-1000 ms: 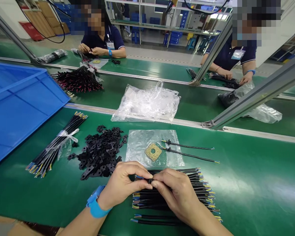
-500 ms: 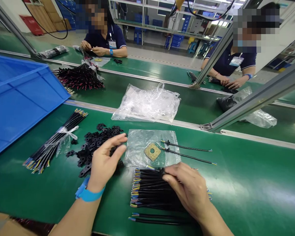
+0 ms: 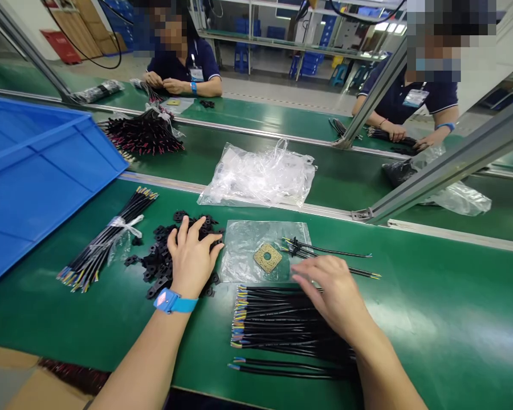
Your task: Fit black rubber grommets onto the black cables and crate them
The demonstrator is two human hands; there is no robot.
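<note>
My left hand (image 3: 193,253) lies over a pile of small black plastic fittings (image 3: 158,256), its fingers spread and reaching into them. Whether a fingertip touches a particular piece is hidden. My right hand (image 3: 331,293) hovers above the near row of black cables (image 3: 277,316), thumb and fingers apart, with nothing visible between them. Just beyond it lie cables with black fittings (image 3: 297,246) near their left ends, partly over a clear plastic bag (image 3: 239,267). On that bag sits a tan square plate (image 3: 268,258) with a round hole.
A tied cable bundle (image 3: 111,233) and a blue bin (image 3: 47,171) are on the left. Crumpled clear bags (image 3: 259,176) lie on the metal rail ahead. A slanted metal post (image 3: 444,165) stands at right. Two people work across the bench.
My right hand has let go of a black fitting on a cable and opened, moving slightly away. My left hand has turned palm-down and spread over the pile of fittings.
</note>
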